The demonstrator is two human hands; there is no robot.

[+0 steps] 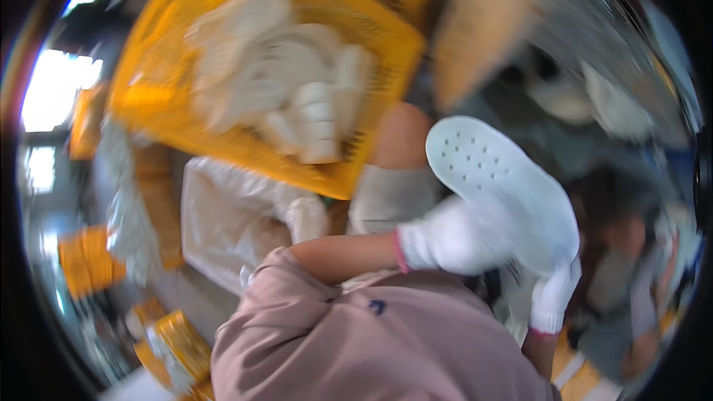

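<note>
A white shoe insole [481, 156], dotted with small holes at its wide end, is held in front of my body, to the right. My left hand [471, 236], in a white knit glove with a pink cuff, closes on its near side and is blurred by motion. At the insole's lower end is my right hand [557, 295], gloved the same way and gripping it from beneath; its fingers are mostly hidden behind the insole. A yellow plastic crate [152, 100] at the upper left holds a heap of white insole-like pieces [275, 78].
A clear plastic bag [215, 215] hangs below the crate. Yellow boxes [89, 258] and wrapped yellow bundles [183, 341] stand at the left. A blurred tan panel [486, 22] and clear plastic sheeting [594, 22] are at the upper right, with whitish pieces [613, 100] beneath.
</note>
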